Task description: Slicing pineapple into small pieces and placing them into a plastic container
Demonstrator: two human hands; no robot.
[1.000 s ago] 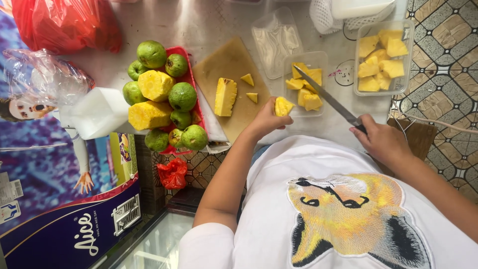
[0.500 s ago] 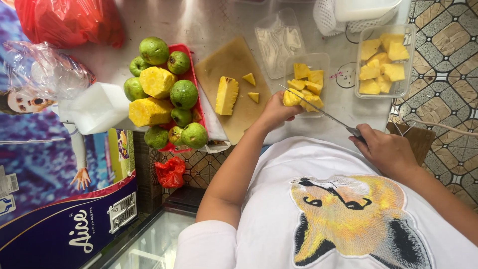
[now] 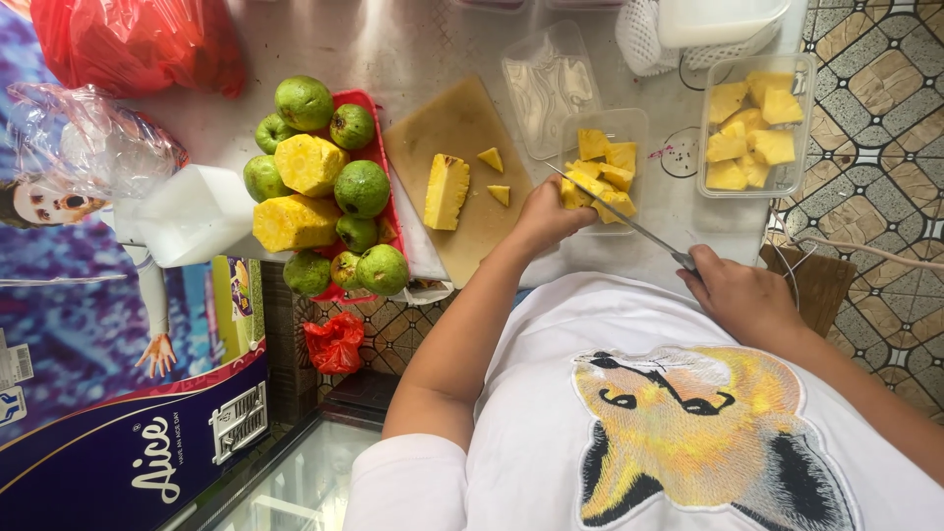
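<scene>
My left hand reaches to the near-left corner of a clear plastic container and pinches a yellow pineapple chunk among the chunks inside. My right hand grips the handle of a knife. Its thin blade slants across the container's near edge, with the tip close to my left fingers. On the wooden cutting board lie a long pineapple slab and two small wedges.
A red tray at the left holds green guavas and two peeled pineapple blocks. A second container of chunks sits at the right, beside an empty clear lid. Red bag, clear bag and white block lie farther left.
My left hand carried a pineapple chunk from beside the cutting board to the container and lowered it among the other chunks. The knife hand shifted slightly.
</scene>
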